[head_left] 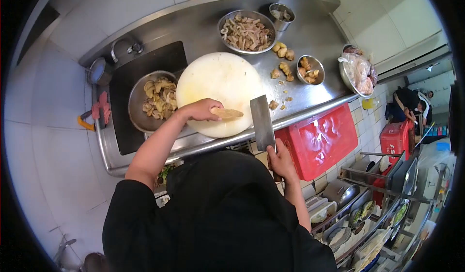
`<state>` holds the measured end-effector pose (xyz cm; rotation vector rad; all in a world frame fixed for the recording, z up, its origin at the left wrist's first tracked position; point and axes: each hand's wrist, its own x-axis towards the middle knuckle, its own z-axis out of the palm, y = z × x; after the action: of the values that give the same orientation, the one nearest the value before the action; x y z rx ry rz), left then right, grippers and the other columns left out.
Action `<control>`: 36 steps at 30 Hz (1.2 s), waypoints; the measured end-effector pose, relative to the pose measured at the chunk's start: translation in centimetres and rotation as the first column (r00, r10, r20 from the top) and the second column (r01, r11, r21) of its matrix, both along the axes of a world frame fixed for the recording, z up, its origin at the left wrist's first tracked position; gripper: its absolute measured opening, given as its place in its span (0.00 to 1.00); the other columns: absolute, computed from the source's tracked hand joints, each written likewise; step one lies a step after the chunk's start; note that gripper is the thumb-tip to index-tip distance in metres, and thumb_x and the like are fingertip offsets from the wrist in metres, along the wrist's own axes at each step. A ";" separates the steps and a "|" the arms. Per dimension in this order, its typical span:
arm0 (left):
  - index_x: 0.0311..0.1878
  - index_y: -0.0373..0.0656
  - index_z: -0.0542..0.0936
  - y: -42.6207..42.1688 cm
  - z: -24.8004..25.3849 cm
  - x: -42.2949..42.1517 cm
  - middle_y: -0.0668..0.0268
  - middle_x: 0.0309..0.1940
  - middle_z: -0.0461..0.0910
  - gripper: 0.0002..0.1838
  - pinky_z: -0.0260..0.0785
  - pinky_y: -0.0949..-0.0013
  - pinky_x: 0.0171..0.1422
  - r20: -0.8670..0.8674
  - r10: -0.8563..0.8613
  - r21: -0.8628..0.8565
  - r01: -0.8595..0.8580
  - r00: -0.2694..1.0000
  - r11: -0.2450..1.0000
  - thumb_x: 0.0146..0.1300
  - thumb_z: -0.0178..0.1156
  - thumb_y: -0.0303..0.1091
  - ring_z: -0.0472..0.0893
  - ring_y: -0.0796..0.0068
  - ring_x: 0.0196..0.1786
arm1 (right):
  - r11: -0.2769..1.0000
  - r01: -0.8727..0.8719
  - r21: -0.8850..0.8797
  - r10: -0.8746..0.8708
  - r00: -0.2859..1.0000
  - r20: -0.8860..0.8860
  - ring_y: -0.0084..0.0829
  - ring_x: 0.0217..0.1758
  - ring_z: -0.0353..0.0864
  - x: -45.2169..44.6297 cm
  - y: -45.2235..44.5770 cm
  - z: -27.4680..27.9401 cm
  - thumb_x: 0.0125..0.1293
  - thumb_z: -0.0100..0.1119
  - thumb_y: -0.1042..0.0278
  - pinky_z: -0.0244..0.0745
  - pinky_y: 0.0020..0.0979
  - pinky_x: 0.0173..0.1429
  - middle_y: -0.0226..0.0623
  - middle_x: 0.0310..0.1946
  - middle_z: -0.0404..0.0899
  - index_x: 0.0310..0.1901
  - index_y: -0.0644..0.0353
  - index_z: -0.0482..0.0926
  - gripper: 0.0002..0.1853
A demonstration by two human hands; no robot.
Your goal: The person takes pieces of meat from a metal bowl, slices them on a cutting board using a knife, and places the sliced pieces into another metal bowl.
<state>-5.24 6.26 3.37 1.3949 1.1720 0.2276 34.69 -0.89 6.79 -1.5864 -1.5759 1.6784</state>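
A round white cutting board (218, 78) lies on the steel counter beside the sink. My left hand (201, 110) is closed on a tan, elongated piece with fine lines (227, 113), held over the board's lower part. I cannot make out its exact kind. My right hand (280, 159) grips the handle of a cleaver (262, 121). The broad blade points up and away from me, just off the board's right edge. Left of the board, a metal bowl of pale yellowish cut pieces (159, 97) sits in the sink.
A steel bowl of sliced meat (246, 32) and a small metal container (282, 15) stand behind. Ginger pieces (283, 68), a small bowl (310, 70) and a bagged-meat bowl (358, 71) are rightward. Below are a red lid (319, 141) and racks; another person (411, 102) bends nearby.
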 end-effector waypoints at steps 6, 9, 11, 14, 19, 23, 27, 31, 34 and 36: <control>0.60 0.43 0.85 -3.3 -0.8 0.4 0.55 0.54 0.83 0.19 0.74 0.55 0.68 -0.294 0.233 0.625 0.002 0.927 0.781 0.66 0.70 0.35 0.80 0.52 0.62 | 0.941 -0.229 0.248 0.143 0.936 0.321 0.74 0.50 0.82 -1.8 0.3 1.2 0.81 0.54 0.58 0.74 0.66 0.54 0.69 0.43 0.84 0.56 0.60 0.74 0.14; 0.53 0.44 0.88 -4.0 -1.3 3.8 0.55 0.51 0.84 0.13 0.76 0.53 0.65 -0.275 0.246 0.679 0.006 0.929 0.734 0.68 0.69 0.36 0.81 0.49 0.59 | 0.905 -0.343 0.252 0.223 0.886 0.407 0.72 0.49 0.83 -4.5 1.2 2.2 0.81 0.53 0.58 0.75 0.65 0.54 0.68 0.43 0.85 0.56 0.62 0.74 0.15; 0.48 0.43 0.89 -4.4 -2.1 5.7 0.56 0.47 0.85 0.10 0.77 0.52 0.61 -0.287 0.284 0.702 -0.001 0.915 0.712 0.68 0.70 0.36 0.83 0.48 0.54 | 0.864 -0.403 0.301 0.241 0.857 0.455 0.70 0.47 0.84 -6.4 1.9 2.1 0.81 0.52 0.60 0.76 0.65 0.53 0.66 0.39 0.85 0.56 0.63 0.74 0.15; 0.45 0.41 0.90 -5.0 -4.3 6.9 0.56 0.42 0.85 0.09 0.77 0.51 0.57 -0.216 0.367 0.797 -0.054 0.905 0.602 0.68 0.71 0.36 0.84 0.49 0.50 | 0.760 -0.526 0.382 0.303 0.806 0.508 0.65 0.41 0.86 -8.8 2.5 2.1 0.79 0.52 0.65 0.77 0.65 0.49 0.61 0.32 0.84 0.50 0.63 0.71 0.10; 0.45 0.40 0.89 -5.9 -4.5 7.6 0.56 0.42 0.85 0.08 0.77 0.51 0.56 -0.147 0.450 0.834 -0.134 0.881 0.535 0.67 0.72 0.34 0.84 0.49 0.49 | 0.692 -0.579 0.431 0.308 0.776 0.550 0.63 0.38 0.87 -10.7 3.3 1.4 0.78 0.51 0.69 0.79 0.63 0.46 0.59 0.29 0.85 0.48 0.65 0.70 0.08; 0.45 0.40 0.89 -6.0 -4.7 7.8 0.56 0.42 0.85 0.08 0.77 0.51 0.56 -0.169 0.469 0.843 -0.120 0.867 0.524 0.66 0.72 0.33 0.84 0.50 0.49 | 0.704 -0.634 0.319 0.371 0.712 0.597 0.65 0.39 0.87 -9.3 2.7 1.1 0.77 0.51 0.69 0.80 0.64 0.47 0.62 0.31 0.85 0.50 0.66 0.70 0.08; 0.43 0.41 0.89 -6.0 -4.7 8.0 0.58 0.40 0.84 0.06 0.77 0.52 0.56 -0.133 0.502 0.876 -0.135 0.855 0.462 0.67 0.70 0.33 0.84 0.52 0.48 | 0.750 -0.622 0.226 0.393 0.693 0.605 0.67 0.40 0.87 -4.4 0.7 0.4 0.77 0.50 0.68 0.79 0.66 0.49 0.67 0.34 0.85 0.54 0.66 0.70 0.11; 0.42 0.41 0.88 -6.2 -4.5 7.1 0.57 0.41 0.85 0.05 0.77 0.52 0.56 -0.085 0.459 0.829 -0.193 0.884 0.525 0.67 0.68 0.31 0.84 0.50 0.49 | 0.794 -0.597 0.116 0.408 0.665 0.625 0.68 0.41 0.87 -3.4 0.2 3.4 0.78 0.48 0.67 0.78 0.67 0.50 0.67 0.34 0.85 0.56 0.65 0.71 0.12; 0.43 0.40 0.88 -6.5 -4.4 6.7 0.57 0.43 0.85 0.05 0.78 0.52 0.57 -0.067 0.419 0.815 -0.193 0.905 0.546 0.67 0.68 0.29 0.84 0.50 0.50 | 0.805 -0.558 0.202 0.358 0.728 0.585 0.67 0.41 0.87 -5.1 0.3 3.5 0.79 0.46 0.67 0.78 0.66 0.50 0.67 0.34 0.85 0.54 0.67 0.71 0.12; 0.43 0.40 0.88 -6.3 -4.4 6.6 0.56 0.43 0.85 0.05 0.78 0.52 0.57 -0.081 0.402 0.820 -0.168 0.912 0.547 0.67 0.68 0.29 0.84 0.49 0.50 | 0.778 -0.555 0.295 0.334 0.763 0.553 0.67 0.41 0.87 -7.3 1.2 2.6 0.79 0.46 0.68 0.79 0.65 0.49 0.67 0.33 0.85 0.52 0.68 0.70 0.11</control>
<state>1.33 0.01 -1.06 2.0562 1.6300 0.9423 27.42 0.28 9.40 -1.4978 -2.5634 0.9991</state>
